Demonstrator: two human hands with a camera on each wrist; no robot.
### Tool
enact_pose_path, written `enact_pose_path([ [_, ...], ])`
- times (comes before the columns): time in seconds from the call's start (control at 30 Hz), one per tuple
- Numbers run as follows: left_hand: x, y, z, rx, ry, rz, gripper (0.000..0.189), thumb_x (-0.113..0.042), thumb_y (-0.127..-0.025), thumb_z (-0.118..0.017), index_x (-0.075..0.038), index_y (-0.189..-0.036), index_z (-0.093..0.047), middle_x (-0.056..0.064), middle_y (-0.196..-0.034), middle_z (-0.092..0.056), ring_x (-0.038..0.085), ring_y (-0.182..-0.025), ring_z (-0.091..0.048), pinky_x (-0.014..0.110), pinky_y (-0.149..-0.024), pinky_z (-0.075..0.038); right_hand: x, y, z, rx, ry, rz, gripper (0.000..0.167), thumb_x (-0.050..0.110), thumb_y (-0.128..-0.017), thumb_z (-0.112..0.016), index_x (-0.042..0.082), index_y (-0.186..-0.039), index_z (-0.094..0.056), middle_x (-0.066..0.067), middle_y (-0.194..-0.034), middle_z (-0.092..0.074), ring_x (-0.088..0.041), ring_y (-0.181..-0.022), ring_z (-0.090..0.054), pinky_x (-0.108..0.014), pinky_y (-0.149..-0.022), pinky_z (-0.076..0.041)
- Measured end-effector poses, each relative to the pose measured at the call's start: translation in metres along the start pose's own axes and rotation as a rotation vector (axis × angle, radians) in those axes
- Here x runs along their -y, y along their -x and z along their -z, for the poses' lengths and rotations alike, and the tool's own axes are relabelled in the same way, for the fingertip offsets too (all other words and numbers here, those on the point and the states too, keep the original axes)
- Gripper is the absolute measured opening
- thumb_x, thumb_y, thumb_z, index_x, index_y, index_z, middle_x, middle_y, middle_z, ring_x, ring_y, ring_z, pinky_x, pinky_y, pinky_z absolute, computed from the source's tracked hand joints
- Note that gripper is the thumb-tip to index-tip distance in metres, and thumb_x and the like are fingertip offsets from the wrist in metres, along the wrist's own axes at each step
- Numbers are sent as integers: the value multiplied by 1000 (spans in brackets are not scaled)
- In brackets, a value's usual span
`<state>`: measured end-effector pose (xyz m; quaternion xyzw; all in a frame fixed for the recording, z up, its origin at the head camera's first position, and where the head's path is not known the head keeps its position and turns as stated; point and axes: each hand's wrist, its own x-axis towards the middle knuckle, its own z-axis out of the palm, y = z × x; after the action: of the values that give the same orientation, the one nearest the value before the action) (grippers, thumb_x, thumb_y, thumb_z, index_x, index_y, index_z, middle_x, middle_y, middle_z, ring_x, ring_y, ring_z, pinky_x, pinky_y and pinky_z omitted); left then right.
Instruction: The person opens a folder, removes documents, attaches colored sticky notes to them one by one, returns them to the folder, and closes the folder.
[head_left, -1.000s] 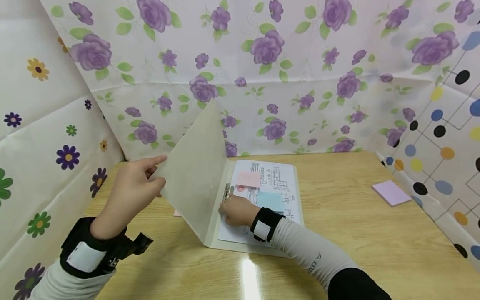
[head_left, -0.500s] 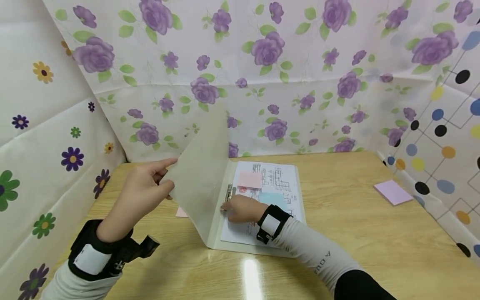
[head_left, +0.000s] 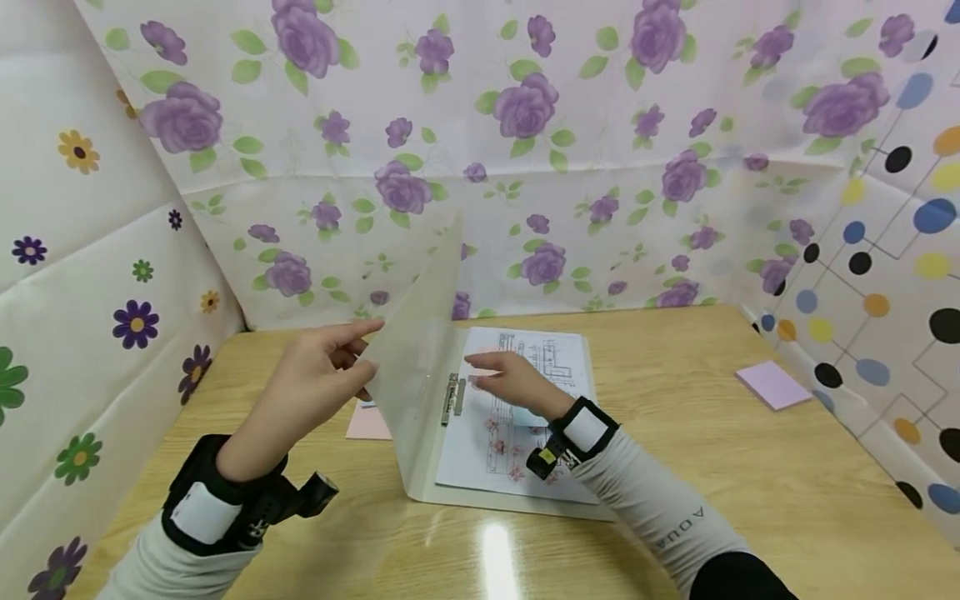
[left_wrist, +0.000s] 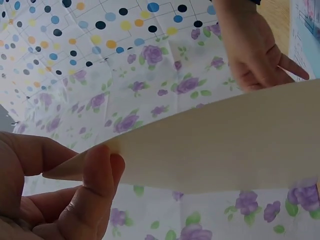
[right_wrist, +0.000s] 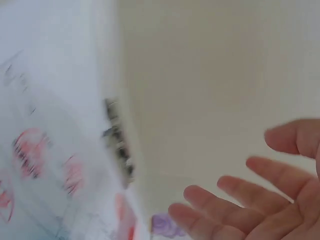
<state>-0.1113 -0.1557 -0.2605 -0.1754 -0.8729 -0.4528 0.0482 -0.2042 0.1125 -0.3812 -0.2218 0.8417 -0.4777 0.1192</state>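
A cream file folder (head_left: 416, 367) lies open on the table, its left cover standing raised. My left hand (head_left: 318, 362) pinches the edge of that cover between thumb and fingers; the left wrist view shows the thumb (left_wrist: 102, 167) pressed on it. Inside lie printed sheets (head_left: 480, 467) with drawings and red stamps, beside a metal clip (head_left: 452, 400) at the spine. My right hand (head_left: 517, 385) hovers over the sheets with fingers spread, holding nothing. It partly covers a blue sticky note (head_left: 527, 417). In the blurred right wrist view, the clip (right_wrist: 119, 142) is apart from the fingers.
Pink paper (head_left: 369, 422) lies on the table left of the folder, partly hidden by the cover. A purple sticky-note pad (head_left: 772, 385) sits at the right. Patterned cloth (head_left: 480, 250) hangs along the back and both sides of the wooden table (head_left: 675, 433).
My right hand has left the metal clip, lifted and moved up and right, its fingers opening. My left hand has carried the cover rightward, so it stands more upright. More pink paper shows.
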Motion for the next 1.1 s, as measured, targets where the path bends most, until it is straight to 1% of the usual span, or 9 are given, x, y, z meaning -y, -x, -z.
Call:
enact_pose_path([
  [0.13,0,-2,-3,20,37,-28,48,6,-100,-64,14,-146,-56,15,-98,-68,22,-68,-67,30,-63,-60,15,5,11,-49,-403,-87,48,5,-114,-44,-9,-160,-40,-34,-159,-44,-51,-139,-52,-48,-104,-57],
  [0.2,0,-3,-4,39,60,-40,47,5,-101,-66,15,-145,-56,15,-98,-68,22,-70,-67,30,-63,-61,26,8,15,-59,-557,-76,50,7,-116,-40,-9,-163,-32,-36,-162,-39,-54,-141,-49,-48,-105,-56],
  [0.27,0,-4,-6,60,82,-52,47,3,-101,-68,16,-145,-56,16,-98,-69,22,-72,-68,31,-63,-61,37,11,18,-64,-656,-52,52,9,-116,-38,-8,-165,-28,-35,-164,-35,-53,-144,-45,-46,-105,-56],
  [0.37,-1,-6,-9,94,122,-61,47,1,-101,-70,17,-144,-56,16,-99,-71,23,-76,-69,32,-63,-62,51,15,22,-64,-727,-16,55,13,-117,-36,-7,-167,-23,-34,-166,-32,-53,-147,-41,-45,-104,-57],
  [0.6,-3,-7,-12,150,184,-36,51,-4,-102,-72,14,-147,-54,17,-107,-72,27,-87,-72,33,-69,-64,71,19,27,-15,-757,39,58,18,-118,-33,-5,-168,-16,-33,-169,-26,-54,-149,-37,-55,-113,-48],
  [0.73,-1,-7,-11,143,187,1,51,-6,-105,-69,13,-149,-53,18,-114,-71,24,-94,-72,32,-73,-64,74,23,30,-24,-740,46,59,17,-117,-34,-6,-168,-15,-34,-170,-21,-54,-149,-36,-48,-109,-53],
  [0.83,1,-7,-9,131,185,19,50,-6,-105,-69,11,-150,-53,19,-116,-70,21,-93,-71,31,-75,-64,74,27,35,-51,-727,37,58,14,-116,-35,-7,-167,-15,-34,-170,-21,-55,-149,-36,-40,-101,-59],
  [0.97,4,-7,-7,132,199,20,50,-6,-105,-69,11,-150,-54,19,-116,-69,18,-90,-70,31,-76,-64,71,30,42,-87,-689,39,57,10,-115,-39,-9,-166,-20,-33,-170,-25,-55,-147,-38,-33,-95,-61],
  [1.1,7,-7,-6,143,220,21,51,-5,-105,-68,12,-150,-52,19,-115,-68,16,-89,-70,30,-76,-64,66,34,48,-111,-625,66,58,9,-114,-42,-9,-165,-22,-29,-171,-25,-54,-147,-40,-36,-99,-59],
])
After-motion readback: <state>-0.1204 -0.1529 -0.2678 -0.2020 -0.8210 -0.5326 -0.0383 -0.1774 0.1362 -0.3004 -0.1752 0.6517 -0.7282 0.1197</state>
